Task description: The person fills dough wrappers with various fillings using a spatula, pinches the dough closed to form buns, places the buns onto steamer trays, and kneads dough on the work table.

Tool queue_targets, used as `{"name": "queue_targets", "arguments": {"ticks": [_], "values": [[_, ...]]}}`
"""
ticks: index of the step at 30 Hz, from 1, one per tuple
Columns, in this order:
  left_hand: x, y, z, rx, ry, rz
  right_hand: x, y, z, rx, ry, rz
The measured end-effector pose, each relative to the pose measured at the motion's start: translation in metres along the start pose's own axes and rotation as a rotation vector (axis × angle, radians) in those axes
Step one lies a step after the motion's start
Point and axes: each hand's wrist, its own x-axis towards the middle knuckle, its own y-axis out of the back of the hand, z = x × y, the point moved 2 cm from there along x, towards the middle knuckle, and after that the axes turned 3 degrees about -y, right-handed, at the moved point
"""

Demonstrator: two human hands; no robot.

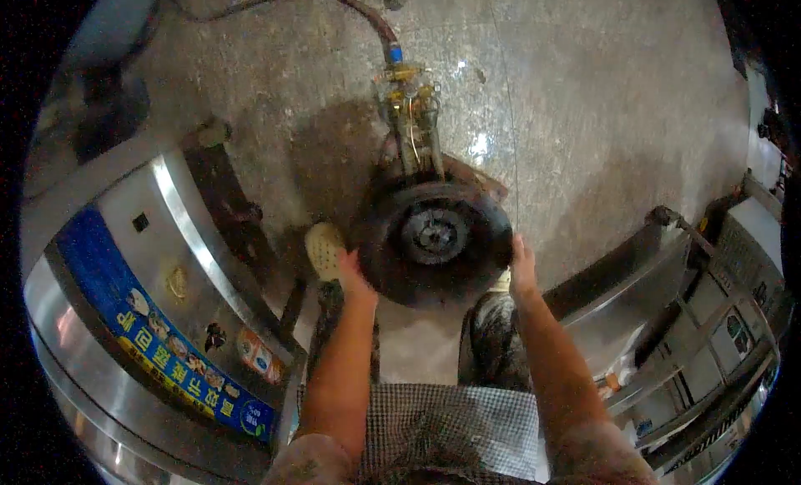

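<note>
A round, dark gas burner (380, 264) with a ring-shaped burner head (435, 234) in its middle is between my two hands. My left hand (356, 278) grips its left rim, the fingers partly hidden by the edge. On the opposite side, my right hand (522, 264) holds the right rim, fingers pointing forward along it. Brass valves and pipes (410, 101) stick out from the burner's far side. A hose (367, 9) with a blue fitting (395, 54) joins them. Whether the burner rests on the floor or is lifted, I cannot tell.
A rounded steel cabinet (179, 276) with a blue sticker stands at the left. At the right is a metal rack (667, 310) with boxes. The floor (601, 76) is wet and shiny in places. A pale shoe (324, 250) shows beside my left hand.
</note>
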Motion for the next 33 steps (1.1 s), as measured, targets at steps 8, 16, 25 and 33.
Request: {"name": "queue_targets", "arguments": {"ticks": [8, 16, 25, 33], "values": [[-0.043, -0.039, 0.034, -0.072, -0.029, 0.131, -0.017, 0.012, -0.058, -0.115, -0.065, 0.208], [-0.015, -0.117, 0.024, -0.270, 0.262, -0.125, 0.047, 0.054, -0.176, -0.363, 0.136, 0.118], [0.070, -0.237, -0.005, -0.446, 0.251, -0.362, 0.183, 0.053, -0.276, -0.347, 0.193, -0.028], [0.090, -0.246, -0.030, -0.351, 0.133, -0.322, 0.230, 0.072, -0.268, -0.126, 0.183, -0.026]]}}
